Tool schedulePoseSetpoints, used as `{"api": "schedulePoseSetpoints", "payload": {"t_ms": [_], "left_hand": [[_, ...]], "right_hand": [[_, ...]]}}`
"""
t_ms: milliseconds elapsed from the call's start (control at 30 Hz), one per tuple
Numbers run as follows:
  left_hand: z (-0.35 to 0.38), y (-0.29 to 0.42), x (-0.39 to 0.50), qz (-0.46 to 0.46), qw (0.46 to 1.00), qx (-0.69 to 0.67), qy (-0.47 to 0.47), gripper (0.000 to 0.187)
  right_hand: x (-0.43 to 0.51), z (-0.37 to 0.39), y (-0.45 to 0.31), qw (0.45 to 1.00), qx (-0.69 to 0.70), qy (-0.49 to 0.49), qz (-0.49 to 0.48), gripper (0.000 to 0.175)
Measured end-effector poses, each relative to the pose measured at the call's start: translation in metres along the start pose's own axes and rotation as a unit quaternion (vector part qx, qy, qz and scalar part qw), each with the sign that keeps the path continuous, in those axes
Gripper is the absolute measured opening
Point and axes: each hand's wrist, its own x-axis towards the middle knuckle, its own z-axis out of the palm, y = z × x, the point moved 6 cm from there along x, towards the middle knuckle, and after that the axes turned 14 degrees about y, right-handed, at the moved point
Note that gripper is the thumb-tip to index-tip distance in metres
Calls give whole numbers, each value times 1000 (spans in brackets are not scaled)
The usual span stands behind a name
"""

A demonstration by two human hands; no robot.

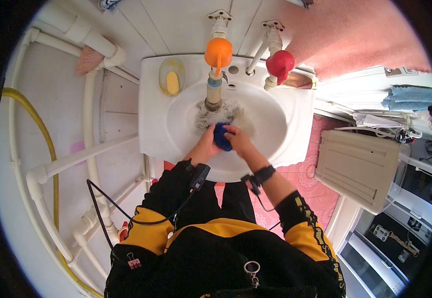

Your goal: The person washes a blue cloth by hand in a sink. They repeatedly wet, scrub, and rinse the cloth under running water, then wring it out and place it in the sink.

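A dark blue cloth or sponge-like item point(222, 137) is held between my two hands over the front of a white washbasin point(271, 123). My left hand point(205, 143) grips it from the left side, and my right hand point(237, 138) has its fingers on its right side. Just beyond them, frothy water in the bowl partly hides greyish matter that I cannot identify. The spout of the tap with an orange handle point(219, 54) reaches down over this water. At the basin's back left corner, a yellow bar of soap point(172, 83) lies in a soap dish point(178, 65).
A second tap with a red handle point(280, 64) stands at the back right, below a hanging pink towel point(357, 37). White pipes point(89, 151) and a yellow hose point(48, 138) run along the left. A cream-coloured appliance point(353, 167) stands at the right. A black cable crosses near my left sleeve.
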Motion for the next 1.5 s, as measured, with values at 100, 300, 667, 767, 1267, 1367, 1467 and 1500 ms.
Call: {"api": "schedulePoseSetpoints", "payload": {"t_ms": [100,300,667,767,1267,1367,1467,1500], "left_hand": [[10,5,3,26,997,1,-77,45],[26,-1,1,150,988,-32,-24,25],[-11,-6,-8,-6,996,31,84,59],[1,4,7,21,1000,0,21,54],[-9,2,-14,75,994,45,64,52],[-12,2,-12,17,995,25,91,75],[-1,4,-11,-26,996,11,82,72],[6,6,-12,-40,999,2,36,66]], "right_hand": [[-54,-1,-34,975,-36,69,-209,21],[-15,-15,-58,930,-200,250,-179,37],[44,-36,-2,972,-146,179,-32,44],[0,3,-10,993,-77,61,-59,31],[57,-65,-33,875,-135,370,-281,25],[58,-56,-18,914,-186,294,-206,32],[18,-11,-9,988,-70,96,-97,36],[-4,-4,-21,980,-78,69,-169,30]]}}
